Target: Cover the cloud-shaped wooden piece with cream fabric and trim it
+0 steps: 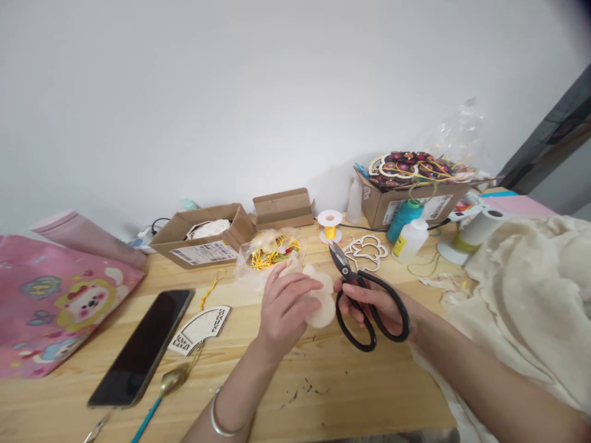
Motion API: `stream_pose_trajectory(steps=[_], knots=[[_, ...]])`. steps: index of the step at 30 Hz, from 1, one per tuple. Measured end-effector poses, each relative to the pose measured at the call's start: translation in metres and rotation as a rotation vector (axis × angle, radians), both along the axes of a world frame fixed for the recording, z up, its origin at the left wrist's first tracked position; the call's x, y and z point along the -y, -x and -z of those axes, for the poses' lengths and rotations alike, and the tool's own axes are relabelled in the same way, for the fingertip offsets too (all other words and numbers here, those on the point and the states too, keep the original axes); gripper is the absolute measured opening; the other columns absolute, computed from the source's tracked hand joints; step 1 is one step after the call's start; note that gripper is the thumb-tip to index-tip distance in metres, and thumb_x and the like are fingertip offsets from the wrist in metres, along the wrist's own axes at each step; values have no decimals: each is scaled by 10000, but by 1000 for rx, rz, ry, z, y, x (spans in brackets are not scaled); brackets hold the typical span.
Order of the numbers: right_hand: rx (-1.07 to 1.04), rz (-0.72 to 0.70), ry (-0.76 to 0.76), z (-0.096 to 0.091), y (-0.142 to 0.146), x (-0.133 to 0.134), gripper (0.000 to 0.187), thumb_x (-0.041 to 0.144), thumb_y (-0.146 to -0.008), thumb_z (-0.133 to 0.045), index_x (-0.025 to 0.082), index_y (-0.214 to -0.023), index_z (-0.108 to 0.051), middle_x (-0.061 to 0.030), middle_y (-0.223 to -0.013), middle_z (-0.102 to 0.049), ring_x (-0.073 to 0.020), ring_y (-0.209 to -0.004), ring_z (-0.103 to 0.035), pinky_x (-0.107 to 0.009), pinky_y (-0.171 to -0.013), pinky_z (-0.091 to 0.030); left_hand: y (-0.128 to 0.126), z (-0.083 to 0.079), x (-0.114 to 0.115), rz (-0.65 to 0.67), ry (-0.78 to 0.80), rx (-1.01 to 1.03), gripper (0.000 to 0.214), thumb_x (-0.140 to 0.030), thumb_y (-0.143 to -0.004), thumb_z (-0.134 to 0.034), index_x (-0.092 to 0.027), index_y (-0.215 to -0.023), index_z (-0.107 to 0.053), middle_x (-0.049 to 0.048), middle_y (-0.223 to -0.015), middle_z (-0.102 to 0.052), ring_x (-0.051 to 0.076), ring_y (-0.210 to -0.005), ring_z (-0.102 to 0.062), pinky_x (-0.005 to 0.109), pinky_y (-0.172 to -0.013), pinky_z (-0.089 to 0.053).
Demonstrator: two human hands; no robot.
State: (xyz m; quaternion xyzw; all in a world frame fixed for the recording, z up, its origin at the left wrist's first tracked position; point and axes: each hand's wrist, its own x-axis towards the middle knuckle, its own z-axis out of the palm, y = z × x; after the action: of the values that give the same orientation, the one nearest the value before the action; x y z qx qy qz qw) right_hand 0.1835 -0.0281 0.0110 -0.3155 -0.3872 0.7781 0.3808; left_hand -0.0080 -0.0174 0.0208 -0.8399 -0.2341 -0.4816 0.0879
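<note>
My left hand (pixel 285 303) grips a small pale, lobed piece of cream fabric (pixel 323 307) just above the wooden table (pixel 323 381), fingers curled over it. My right hand (pixel 376 304) holds black-handled scissors (pixel 364 298) with fingers through the loops; the blades point up and away, close together, just right of the fabric piece. A silver bangle sits on my left wrist.
A black phone (pixel 143 347), a fan-shaped wooden cutout (pixel 201 328), a spoon and a teal stick lie at left. Cardboard boxes (pixel 203 240), a bag of coloured threads (pixel 272 249), a yellow spool (pixel 330 226), bottles and a teal cone stand behind. Cream wadding (pixel 526 295) lies right, pink fabric (pixel 60 301) left.
</note>
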Motion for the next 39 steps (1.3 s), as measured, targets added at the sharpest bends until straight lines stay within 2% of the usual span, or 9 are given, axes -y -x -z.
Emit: stream_pose_trajectory(steps=[6, 10, 15, 17, 20, 23, 27, 31, 39], knots=[[40, 135, -51, 1, 6, 0, 355, 280, -571, -754, 168, -829, -538, 64, -557, -533, -58, -446, -464, -185, -419, -413, -8, 5, 3, -108, -48, -28, 191, -35, -677, -598, -225, -688, -595, 42, -1013, -583, 204, -1009, -471, 537, -947, -298], [119, 235, -155, -4, 5, -1, 366, 266, -555, -744, 171, -826, -517, 59, -583, -541, -68, -462, -470, -199, -439, -397, -8, 10, 1, -118, 129, 50, 305, -67, -661, -608, -285, -875, -619, 46, -1213, -470, 261, -1170, -363, 559, -994, -196], [203, 340, -236, -11, 2, -2, 358, 276, -559, -732, 167, -801, -492, 55, -591, -528, -70, -464, -462, -207, -444, -386, -8, 12, -6, 318, 1063, 580, 801, -327, -611, -681, -307, -1310, -290, 110, -1360, -347, 303, -1202, -380, 457, -910, -382], [231, 345, -266, -9, 3, -3, 373, 299, -560, -730, 171, -811, -486, 55, -590, -523, -73, -463, -462, -208, -438, -387, -11, 11, -7, 435, 1421, 744, 727, -347, -625, -681, -276, -1273, -361, 112, -1262, -479, 275, -1091, -501, 384, -826, -454], [288, 325, -323, -6, 6, -3, 383, 367, -586, -710, 173, -833, -491, 63, -566, -495, -66, -440, -437, -202, -415, -365, -16, 10, -7, 369, 1695, 839, 473, -254, -641, -698, -150, -1081, -559, 116, -1009, -640, 196, -843, -615, 269, -700, -490], [366, 345, -378, -7, 6, -3, 390, 449, -622, -670, 169, -837, -505, 56, -554, -484, -66, -437, -421, -200, -408, -338, -19, 10, -7, 295, 1730, 926, 373, -176, -603, -731, -108, -951, -618, 79, -837, -679, 132, -683, -618, 210, -615, -485], [439, 295, -476, -10, -1, -4, 448, 548, -684, -578, 169, -913, -508, -22, -675, -582, -126, -563, -532, -244, -497, -407, -15, 8, -8, 221, 1559, 1177, 395, -155, -575, -744, -161, -945, -605, 17, -831, -679, 113, -677, -618, 211, -602, -493], [591, 197, -781, -9, -11, -15, 484, 536, -725, -543, 177, -1047, -497, -78, -911, -586, -183, -808, -560, -285, -670, -443, -10, 5, -8, 193, 1443, 1268, 407, -154, -551, -753, -162, -924, -593, 8, -848, -683, 126, -724, -627, 241, -671, -495], [1258, 187, -1121, -4, -20, -31, 326, 425, -734, -578, 162, -920, -629, -44, -666, -559, -143, -567, -470, -251, -522, -359, -8, 11, -11, 170, 1377, 1198, 414, -192, -565, -740, -179, -950, -586, 5, -874, -683, 152, -783, -624, 283, -750, -473]])
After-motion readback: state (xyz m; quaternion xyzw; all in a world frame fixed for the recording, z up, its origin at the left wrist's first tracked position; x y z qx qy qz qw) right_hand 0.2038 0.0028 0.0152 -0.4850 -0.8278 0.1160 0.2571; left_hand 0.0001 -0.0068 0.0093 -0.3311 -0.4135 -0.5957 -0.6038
